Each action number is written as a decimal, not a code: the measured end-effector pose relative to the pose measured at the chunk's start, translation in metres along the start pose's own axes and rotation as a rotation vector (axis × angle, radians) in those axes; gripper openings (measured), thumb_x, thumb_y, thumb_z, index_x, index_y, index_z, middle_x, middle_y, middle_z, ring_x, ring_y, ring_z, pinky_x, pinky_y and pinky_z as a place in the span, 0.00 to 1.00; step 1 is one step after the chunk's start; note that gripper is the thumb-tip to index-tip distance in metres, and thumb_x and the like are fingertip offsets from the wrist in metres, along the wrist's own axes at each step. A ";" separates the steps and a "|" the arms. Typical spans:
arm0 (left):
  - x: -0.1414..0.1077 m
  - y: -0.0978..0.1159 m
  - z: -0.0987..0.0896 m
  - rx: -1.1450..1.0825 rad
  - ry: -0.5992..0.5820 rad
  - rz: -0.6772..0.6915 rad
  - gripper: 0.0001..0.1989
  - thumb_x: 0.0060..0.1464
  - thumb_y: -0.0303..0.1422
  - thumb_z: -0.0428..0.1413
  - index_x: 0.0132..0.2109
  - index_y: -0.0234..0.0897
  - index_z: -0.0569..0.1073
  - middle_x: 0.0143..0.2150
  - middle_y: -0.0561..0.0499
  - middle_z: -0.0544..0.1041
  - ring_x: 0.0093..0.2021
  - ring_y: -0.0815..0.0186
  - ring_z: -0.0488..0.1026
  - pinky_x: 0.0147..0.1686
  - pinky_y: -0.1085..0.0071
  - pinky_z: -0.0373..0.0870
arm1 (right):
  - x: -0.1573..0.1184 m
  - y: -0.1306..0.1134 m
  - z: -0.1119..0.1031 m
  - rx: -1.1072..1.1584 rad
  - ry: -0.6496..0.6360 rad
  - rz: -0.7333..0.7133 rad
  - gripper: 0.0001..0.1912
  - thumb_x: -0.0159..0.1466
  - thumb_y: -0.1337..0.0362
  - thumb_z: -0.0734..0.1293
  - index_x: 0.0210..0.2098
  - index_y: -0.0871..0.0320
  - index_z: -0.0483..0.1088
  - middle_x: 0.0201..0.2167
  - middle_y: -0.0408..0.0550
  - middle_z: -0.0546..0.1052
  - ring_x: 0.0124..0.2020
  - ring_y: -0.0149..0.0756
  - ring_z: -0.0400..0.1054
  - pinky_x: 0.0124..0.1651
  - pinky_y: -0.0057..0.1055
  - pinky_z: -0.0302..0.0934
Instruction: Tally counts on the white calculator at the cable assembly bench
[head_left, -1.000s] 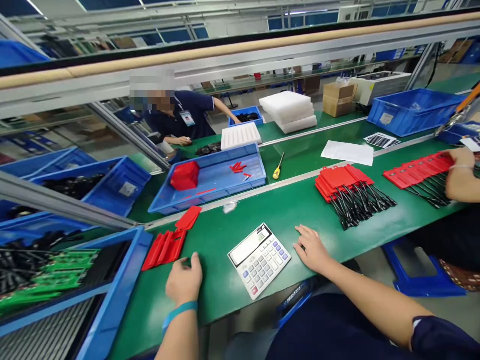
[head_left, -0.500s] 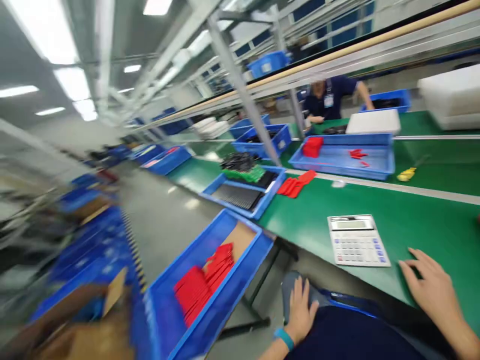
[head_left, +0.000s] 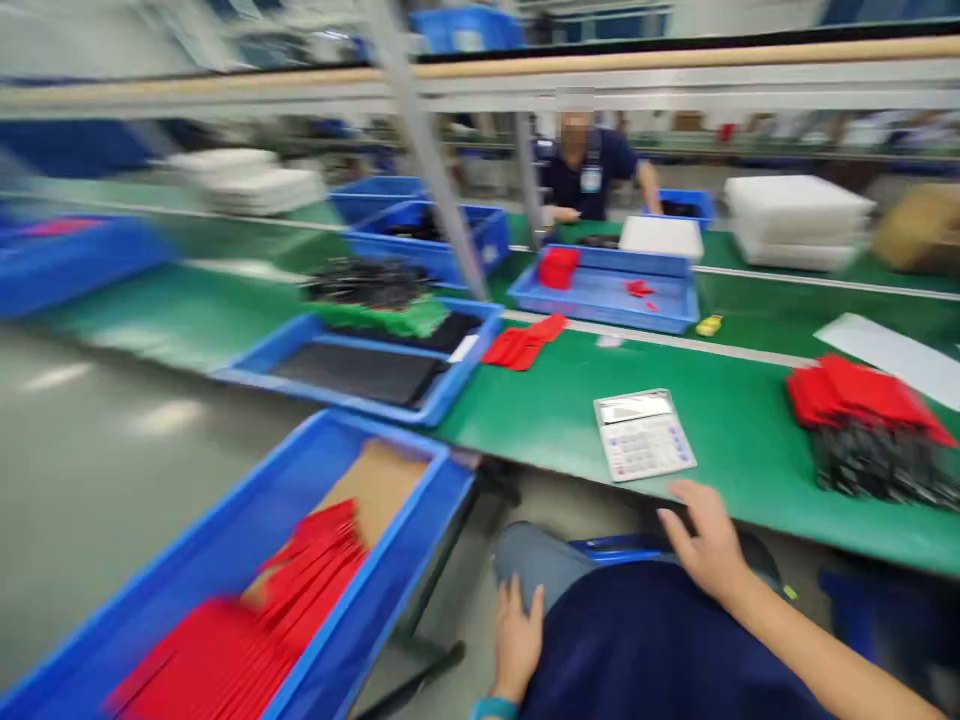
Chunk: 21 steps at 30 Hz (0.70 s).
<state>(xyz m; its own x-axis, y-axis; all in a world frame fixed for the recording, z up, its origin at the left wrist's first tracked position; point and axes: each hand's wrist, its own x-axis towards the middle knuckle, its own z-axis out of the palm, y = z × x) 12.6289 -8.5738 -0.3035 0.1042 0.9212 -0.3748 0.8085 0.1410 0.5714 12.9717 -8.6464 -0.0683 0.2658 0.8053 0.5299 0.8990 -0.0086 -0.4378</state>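
My left hand (head_left: 517, 632), with a teal band at the wrist, lies on my grey-clad thigh (head_left: 536, 560), fingers apart and nothing held. At the front edge of the green table (head_left: 540, 430), my right hand (head_left: 703, 540) is open with thumb and fingers spread, holding nothing. Just beyond its fingertips lies a white calculator (head_left: 646, 440). To the left, a blue bin (head_left: 405, 610) holds stacked red flat pieces (head_left: 247, 630) and a cardboard sheet (head_left: 379, 480).
A blue tray (head_left: 442, 405) bears black and green items. Red pieces (head_left: 521, 345) lie beside it. Farther back stand a shallow blue tray (head_left: 660, 315) and a co-worker (head_left: 600, 170). At right is a red and black pile (head_left: 870, 410). A slanted post (head_left: 427, 150) rises behind.
The view has swung right and levelled, bringing the red and black pile into sight. My right hand has drawn back toward the table's edge; the left stays on the thigh.
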 end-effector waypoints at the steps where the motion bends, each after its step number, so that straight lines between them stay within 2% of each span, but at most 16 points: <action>1: 0.006 -0.013 0.000 0.009 0.008 0.022 0.44 0.63 0.52 0.41 0.72 0.17 0.60 0.75 0.26 0.57 0.78 0.45 0.50 0.75 0.53 0.49 | 0.000 -0.014 -0.002 0.056 -0.086 0.037 0.15 0.73 0.60 0.65 0.57 0.56 0.69 0.45 0.55 0.80 0.46 0.46 0.74 0.52 0.44 0.69; 3: 0.019 -0.030 0.002 0.042 -0.024 0.053 0.47 0.61 0.54 0.40 0.72 0.19 0.59 0.74 0.26 0.60 0.77 0.44 0.52 0.74 0.51 0.52 | 0.006 -0.035 -0.002 0.100 -0.285 0.164 0.18 0.72 0.62 0.65 0.60 0.58 0.68 0.36 0.49 0.80 0.37 0.41 0.74 0.45 0.39 0.68; 5: 0.026 -0.037 0.005 0.065 -0.051 0.092 0.47 0.60 0.55 0.40 0.72 0.19 0.59 0.73 0.27 0.62 0.76 0.43 0.54 0.73 0.50 0.55 | 0.013 -0.048 -0.004 0.075 -0.430 0.276 0.24 0.71 0.62 0.66 0.65 0.60 0.65 0.32 0.46 0.79 0.35 0.41 0.73 0.41 0.37 0.66; 7: 0.026 -0.039 0.006 0.061 -0.046 0.131 0.45 0.59 0.55 0.43 0.72 0.23 0.61 0.72 0.29 0.64 0.75 0.42 0.55 0.72 0.49 0.57 | 0.018 -0.057 -0.005 0.056 -0.488 0.309 0.30 0.71 0.61 0.67 0.70 0.60 0.60 0.33 0.45 0.80 0.35 0.40 0.73 0.41 0.35 0.64; 11: 0.024 -0.039 0.004 0.050 -0.019 0.133 0.43 0.57 0.54 0.46 0.70 0.28 0.64 0.70 0.29 0.67 0.74 0.40 0.58 0.71 0.45 0.59 | 0.026 -0.066 0.006 0.021 -0.518 0.252 0.38 0.72 0.58 0.65 0.76 0.58 0.47 0.36 0.45 0.80 0.37 0.40 0.74 0.42 0.34 0.63; 13: 0.026 -0.040 0.004 0.059 -0.028 0.117 0.45 0.57 0.54 0.45 0.70 0.25 0.63 0.70 0.27 0.67 0.73 0.38 0.59 0.70 0.44 0.60 | 0.029 -0.065 0.014 -0.086 -0.614 0.254 0.40 0.73 0.57 0.65 0.77 0.58 0.45 0.39 0.50 0.81 0.39 0.43 0.75 0.43 0.35 0.64; 15: 0.028 -0.039 0.005 0.062 -0.025 0.107 0.44 0.56 0.54 0.46 0.70 0.26 0.63 0.70 0.28 0.68 0.73 0.38 0.60 0.69 0.43 0.61 | 0.031 -0.063 0.020 -0.178 -0.702 0.278 0.39 0.73 0.56 0.66 0.77 0.58 0.47 0.41 0.53 0.82 0.41 0.45 0.76 0.43 0.36 0.64; 17: 0.029 -0.038 0.007 0.064 0.005 0.088 0.42 0.56 0.53 0.46 0.70 0.30 0.65 0.69 0.30 0.70 0.73 0.38 0.60 0.68 0.42 0.63 | 0.031 -0.062 0.022 -0.175 -0.688 0.285 0.39 0.73 0.55 0.65 0.77 0.57 0.47 0.40 0.52 0.82 0.39 0.45 0.76 0.42 0.35 0.64; 19: 0.029 -0.036 0.007 0.085 0.031 0.059 0.41 0.57 0.52 0.46 0.70 0.33 0.66 0.68 0.33 0.71 0.72 0.39 0.62 0.67 0.42 0.64 | 0.032 -0.060 0.022 -0.104 -0.601 0.261 0.40 0.73 0.55 0.64 0.77 0.58 0.45 0.38 0.50 0.81 0.37 0.42 0.76 0.41 0.34 0.65; 21: 0.027 -0.036 0.005 0.137 0.012 0.076 0.38 0.57 0.52 0.47 0.67 0.35 0.71 0.67 0.35 0.73 0.71 0.39 0.63 0.67 0.44 0.65 | 0.034 -0.058 0.024 -0.073 -0.564 0.241 0.41 0.72 0.57 0.65 0.77 0.58 0.45 0.37 0.48 0.81 0.37 0.42 0.75 0.41 0.34 0.65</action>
<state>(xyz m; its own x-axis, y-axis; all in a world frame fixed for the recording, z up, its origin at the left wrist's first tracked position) 12.6059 -8.5557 -0.3376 0.1618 0.9318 -0.3250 0.8701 0.0207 0.4925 12.9206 -8.6045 -0.0422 0.2574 0.9649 -0.0519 0.8633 -0.2537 -0.4362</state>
